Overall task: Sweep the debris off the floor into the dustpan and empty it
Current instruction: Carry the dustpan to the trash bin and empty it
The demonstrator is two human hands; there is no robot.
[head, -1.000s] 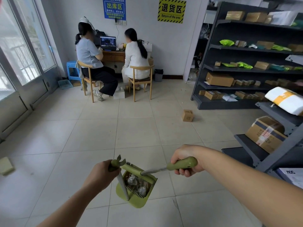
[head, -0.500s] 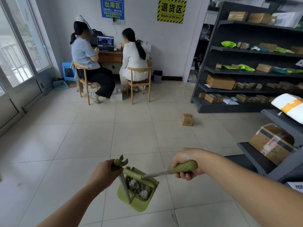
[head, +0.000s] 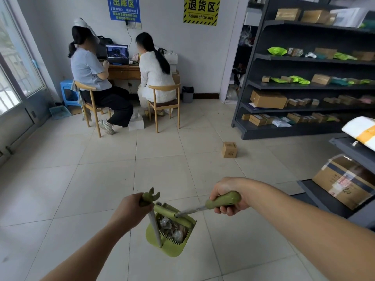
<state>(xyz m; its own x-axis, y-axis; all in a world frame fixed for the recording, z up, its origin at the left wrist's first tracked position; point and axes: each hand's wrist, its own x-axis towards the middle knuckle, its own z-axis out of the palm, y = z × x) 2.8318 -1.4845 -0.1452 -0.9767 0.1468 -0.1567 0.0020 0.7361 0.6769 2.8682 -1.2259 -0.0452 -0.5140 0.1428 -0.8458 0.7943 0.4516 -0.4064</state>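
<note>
Centrally, low in the view, a green long-handled dustpan (head: 172, 248) is held over the pale tiled floor (head: 101, 179); whether it touches the tiles cannot be told. Its green grip (head: 149, 198), topped by a forked clip, is clasped by the left hand (head: 129, 209), whose fingers are wrapped round it, and a grey pole (head: 155, 228) runs from that grip down into the pan. The green broom handle (head: 223, 199) is gripped by the right hand (head: 227, 191), with the fingers curled beneath it. From this handle a metal shaft slants down and left to the green broom head (head: 172, 214), which is laid across the upper edge of the pan. The debris (head: 172, 230), seemingly crumpled clear wrappers and brownish scraps, is gathered inside the pan behind its comb teeth.

Further off, a small cardboard box (head: 229, 149) is set on the floor near dark metal shelving (head: 304, 86) stocked with parcels. Two people are seated on wooden chairs at a desk with a laptop (head: 117, 52) against the far wall, and a grey bin (head: 187, 94) is placed just right of them. A yellow sign (head: 201, 10) reading "Return of the area" is fixed above.
</note>
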